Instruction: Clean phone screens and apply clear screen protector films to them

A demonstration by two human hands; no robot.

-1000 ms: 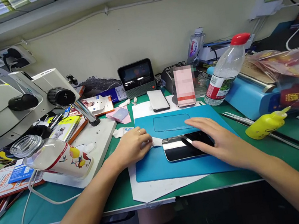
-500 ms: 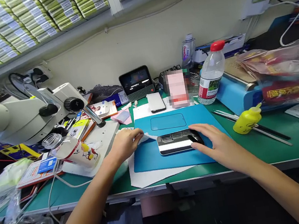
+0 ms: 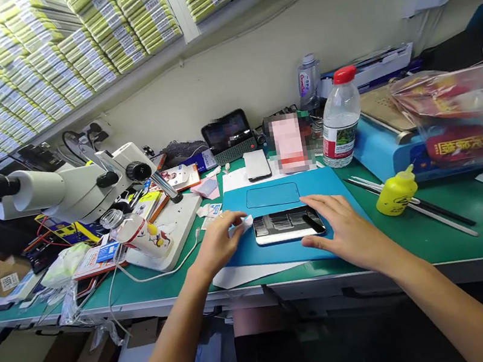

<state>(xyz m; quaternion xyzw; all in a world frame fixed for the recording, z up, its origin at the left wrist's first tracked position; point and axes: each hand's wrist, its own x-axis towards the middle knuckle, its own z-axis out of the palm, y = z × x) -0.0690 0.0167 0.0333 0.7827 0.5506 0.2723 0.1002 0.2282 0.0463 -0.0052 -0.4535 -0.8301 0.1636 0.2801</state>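
Note:
A black phone [image 3: 286, 225] lies screen up on a blue mat [image 3: 280, 248], its glass mirroring the shelves above. My right hand [image 3: 343, 229] rests flat on the mat with fingers spread, touching the phone's right end. My left hand [image 3: 219, 242] pinches a small white wipe [image 3: 243, 225] just off the phone's left end.
A microscope [image 3: 72, 186] and a glass jar [image 3: 137, 231] stand at the left. A yellow squeeze bottle [image 3: 394, 193], a water bottle [image 3: 339, 119] and a blue machine [image 3: 383, 146] are at the right. A second phone [image 3: 257, 164] and a small screen [image 3: 227, 134] sit behind.
The camera has tilted up and pulled back, bringing more of the shelves and the left bench into view. Both hands stay by the phone; the left hand has bunched the wipe at the phone's end.

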